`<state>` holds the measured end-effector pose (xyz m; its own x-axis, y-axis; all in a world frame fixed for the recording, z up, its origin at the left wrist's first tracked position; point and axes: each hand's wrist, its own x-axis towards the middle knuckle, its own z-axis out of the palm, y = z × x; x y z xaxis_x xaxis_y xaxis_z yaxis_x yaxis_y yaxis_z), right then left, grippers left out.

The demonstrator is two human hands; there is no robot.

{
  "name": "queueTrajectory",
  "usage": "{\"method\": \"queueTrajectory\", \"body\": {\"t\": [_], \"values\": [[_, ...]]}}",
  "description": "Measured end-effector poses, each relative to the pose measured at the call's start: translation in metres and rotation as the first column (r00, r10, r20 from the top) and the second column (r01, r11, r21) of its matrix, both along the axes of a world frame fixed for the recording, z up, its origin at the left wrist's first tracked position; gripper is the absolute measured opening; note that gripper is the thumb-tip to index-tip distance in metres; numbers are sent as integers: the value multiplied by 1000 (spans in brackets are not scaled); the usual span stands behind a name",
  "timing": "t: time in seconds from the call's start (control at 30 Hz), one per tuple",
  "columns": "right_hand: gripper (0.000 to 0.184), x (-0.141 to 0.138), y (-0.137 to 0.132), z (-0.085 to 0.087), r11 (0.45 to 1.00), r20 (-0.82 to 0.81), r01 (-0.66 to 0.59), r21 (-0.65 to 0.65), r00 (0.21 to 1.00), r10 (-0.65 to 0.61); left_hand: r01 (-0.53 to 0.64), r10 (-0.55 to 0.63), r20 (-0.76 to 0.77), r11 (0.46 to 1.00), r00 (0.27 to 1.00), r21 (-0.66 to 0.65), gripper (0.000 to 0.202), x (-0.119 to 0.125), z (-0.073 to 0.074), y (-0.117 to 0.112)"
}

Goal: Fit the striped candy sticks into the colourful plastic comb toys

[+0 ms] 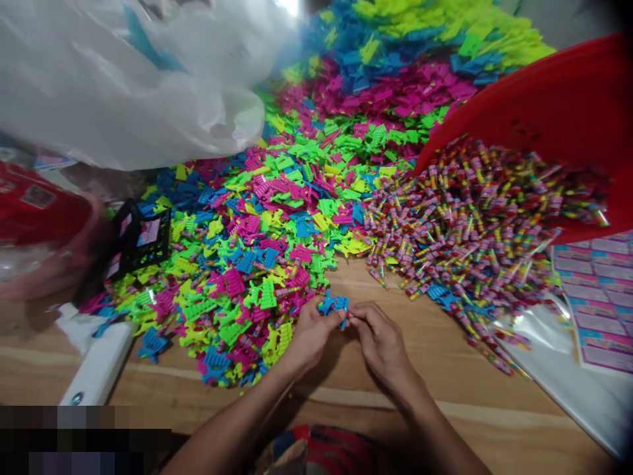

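1. Table: wooden, spanning my head view; the stretch of grain around both forearms gives me working room, bounded by heaps to the left, ahead and right.
2. Heap of plastic pieces: pink, green, blue and yellow, rising toward the back; its near edge reaches just beside the left hand.
3. White bag: at upper left, overhanging part of the heap; I see it cut off by the frame.
4. Red tub: at right, tipped toward the table, its far side out of frame.
5. Small tubes: multicoloured, spilling from the tub's mouth over the wood.
6. Label sheets: at the right margin, beside a shiny sheet; print too blurred for me to read.
7. Black crate: at left, among the pieces, partly covered.
8. Left hand: thumb and fingers pinching the blue piece. Right hand: thumb and forefinger pressed together at that piece's right end; I cannot tell what lies between the tips.
9. Blue piece: held above the wood at the heap's near right edge, between the two hands, its lower part hidden by the left thumb.
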<state>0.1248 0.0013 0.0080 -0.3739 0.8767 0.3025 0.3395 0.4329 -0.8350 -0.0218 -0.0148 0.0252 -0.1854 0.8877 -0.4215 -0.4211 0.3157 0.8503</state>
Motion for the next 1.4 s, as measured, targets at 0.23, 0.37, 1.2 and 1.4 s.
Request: {"method": "queueTrajectory", "body": {"t": [0.23,0.37,1.2,1.4], "values": [[18,5,1,7,999,33,-26,19,999,25,11,-5,-89,997,996,72,32,4,3,-2],[14,16,2,4,993,-53,-21,-116,998,15,87,-88,1,989,996,119,38,0,6,-1],[21,15,0,7,913,-217,86,-398,958,-185,154,-153,-58,988,987,22,29,2,18,-4],[16,16,0,7,956,-181,52,-290,978,-108,112,-112,-11,994,994,1,31,5,18,-5]]}}
